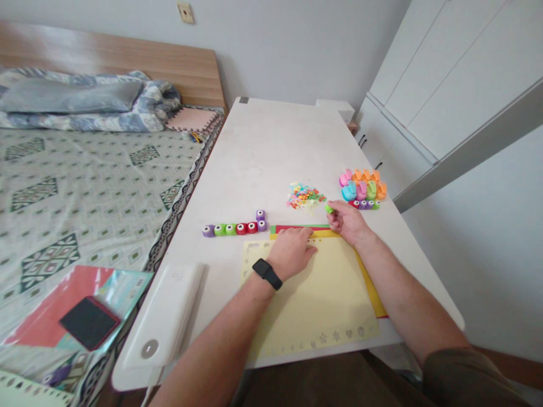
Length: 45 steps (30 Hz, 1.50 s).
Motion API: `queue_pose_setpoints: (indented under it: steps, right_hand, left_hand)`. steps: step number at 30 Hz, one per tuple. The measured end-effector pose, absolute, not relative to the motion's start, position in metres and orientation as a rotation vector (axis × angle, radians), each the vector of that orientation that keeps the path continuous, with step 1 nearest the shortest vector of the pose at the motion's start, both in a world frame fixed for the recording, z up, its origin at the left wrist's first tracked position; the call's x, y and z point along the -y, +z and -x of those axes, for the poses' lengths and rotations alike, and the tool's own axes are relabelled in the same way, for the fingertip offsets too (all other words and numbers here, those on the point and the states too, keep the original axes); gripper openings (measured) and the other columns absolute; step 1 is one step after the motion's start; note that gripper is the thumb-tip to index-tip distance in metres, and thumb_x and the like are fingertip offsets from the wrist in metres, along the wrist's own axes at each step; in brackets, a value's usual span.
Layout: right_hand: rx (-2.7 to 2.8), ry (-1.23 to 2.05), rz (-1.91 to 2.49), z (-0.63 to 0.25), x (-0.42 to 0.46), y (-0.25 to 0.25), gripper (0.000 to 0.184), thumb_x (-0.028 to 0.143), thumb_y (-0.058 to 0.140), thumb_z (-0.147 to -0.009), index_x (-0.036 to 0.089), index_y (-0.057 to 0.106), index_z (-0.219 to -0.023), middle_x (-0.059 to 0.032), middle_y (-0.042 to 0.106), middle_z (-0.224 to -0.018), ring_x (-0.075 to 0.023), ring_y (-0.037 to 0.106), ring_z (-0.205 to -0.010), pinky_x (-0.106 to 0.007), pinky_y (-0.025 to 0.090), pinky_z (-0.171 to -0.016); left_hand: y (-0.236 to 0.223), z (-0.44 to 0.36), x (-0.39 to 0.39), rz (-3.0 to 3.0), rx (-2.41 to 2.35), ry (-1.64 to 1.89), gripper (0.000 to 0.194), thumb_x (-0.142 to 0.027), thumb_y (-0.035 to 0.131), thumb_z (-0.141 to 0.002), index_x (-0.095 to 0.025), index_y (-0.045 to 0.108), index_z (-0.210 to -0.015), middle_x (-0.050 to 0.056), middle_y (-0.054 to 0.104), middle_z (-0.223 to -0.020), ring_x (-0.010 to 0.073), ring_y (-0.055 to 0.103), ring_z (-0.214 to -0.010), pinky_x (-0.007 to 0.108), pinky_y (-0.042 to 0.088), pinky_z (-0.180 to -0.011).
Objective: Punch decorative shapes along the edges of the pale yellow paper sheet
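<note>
My right hand (347,221) is closed around a small green craft punch (330,209), just above the far right corner of the paper. Flat on the pale yellow sheet (314,294) lies my left hand (293,251), fingers stretched over its far edge. Shaped holes, flowers and a heart among them, run along the sheet's near and left edges, with a few at the far edge. Under it stick out darker yellow, red and green sheets (282,229). Beyond my hands is a heap of colourful paper cut-outs (303,195).
A row of small purple, green and red punches (230,229) stands left of the paper. Larger coloured punches (365,185) are grouped at the right. A white lamp-like device (165,316) occupies the near left table corner. On the bed (93,169) lies a dark tablet-like object (90,322).
</note>
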State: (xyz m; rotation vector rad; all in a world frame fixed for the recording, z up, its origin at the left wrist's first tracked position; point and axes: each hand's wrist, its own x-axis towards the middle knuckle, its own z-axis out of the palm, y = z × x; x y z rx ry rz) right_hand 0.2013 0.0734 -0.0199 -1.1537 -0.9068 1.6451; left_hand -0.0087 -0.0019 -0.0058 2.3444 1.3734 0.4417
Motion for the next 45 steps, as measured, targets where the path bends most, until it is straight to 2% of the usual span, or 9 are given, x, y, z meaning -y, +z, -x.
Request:
queue_pose_setpoints:
  steps: [8,19,39,45]
  right_hand:
    - [0.912,1.665,1.131,-0.2014,-0.0738,-0.0197,0.032,0.041,0.075,-0.080,0.021,0.051,-0.079,0.0029,0.056,-0.060,-0.0070,0.038,-0.043,-0.019,0.020,-0.035]
    - [0.898,1.663,1.153,-0.2044,-0.0767,-0.0240,0.030,0.039,0.075,-0.079,0.022,0.051,-0.080,0.0043,0.053,-0.056,-0.0074,0.035,-0.041,-0.020,0.019,-0.035]
    - [0.804,1.808,1.099,-0.2070,-0.0792,-0.0210,0.033,0.052,0.064,-0.086,0.020,0.057,-0.083,0.0024,0.055,-0.060,-0.0093,0.037,-0.045,-0.021,0.024,-0.037]
    - [0.767,1.817,1.099,-0.2072,-0.0776,-0.0181,0.028,0.045,0.068,-0.083,0.022,0.053,-0.080,0.0016,0.058,-0.062,-0.0099,0.041,-0.046,-0.021,0.025,-0.037]
  left_hand:
    - [-0.0048,0.0084,0.0015,-2.337,-1.370,0.446,0.030,-0.034,0.065,-0.089,-0.020,0.063,-0.115,0.009,0.073,-0.107,0.0265,0.067,-0.103,0.038,0.049,-0.092]
    - [-0.0066,0.0084,0.0016,-2.349,-1.368,0.463,0.030,-0.034,0.066,-0.088,-0.019,0.062,-0.114,0.009,0.073,-0.106,0.0265,0.067,-0.103,0.038,0.050,-0.091]
    - [-0.0057,0.0084,0.0023,-2.350,-1.371,0.453,0.029,-0.035,0.064,-0.089,-0.019,0.063,-0.113,0.009,0.072,-0.106,0.0265,0.067,-0.103,0.038,0.050,-0.091]
    - [-0.0036,0.0086,0.0020,-2.347,-1.375,0.436,0.030,-0.035,0.064,-0.089,-0.019,0.063,-0.114,0.009,0.073,-0.107,0.0270,0.067,-0.103,0.039,0.050,-0.091]
